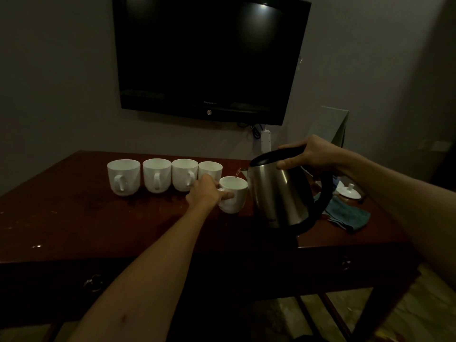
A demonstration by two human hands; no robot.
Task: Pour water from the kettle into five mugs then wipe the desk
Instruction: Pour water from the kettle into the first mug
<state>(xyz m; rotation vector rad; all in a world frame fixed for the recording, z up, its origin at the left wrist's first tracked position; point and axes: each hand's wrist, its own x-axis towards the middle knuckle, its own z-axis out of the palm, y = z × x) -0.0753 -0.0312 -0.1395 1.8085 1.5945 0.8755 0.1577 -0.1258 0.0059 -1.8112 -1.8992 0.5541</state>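
A steel kettle (276, 193) with a black lid and handle is tilted left above the dark red desk (98, 225). My right hand (311, 154) grips it from the top. A thin stream of water runs from its spout into a white mug (234, 196). My left hand (206, 192) holds that mug by its handle on the desk. Behind it stand several more white mugs in a row: the leftmost (123, 176), another (157, 175), a third (184, 174) and one partly hidden by my left hand (210, 169).
A teal cloth (348, 214) lies on the desk right of the kettle, with a white lid (348, 191) behind it. A black television (209, 55) hangs on the wall above, a white power strip (265, 139) below it. Two drawer pulls (93, 282) face me.
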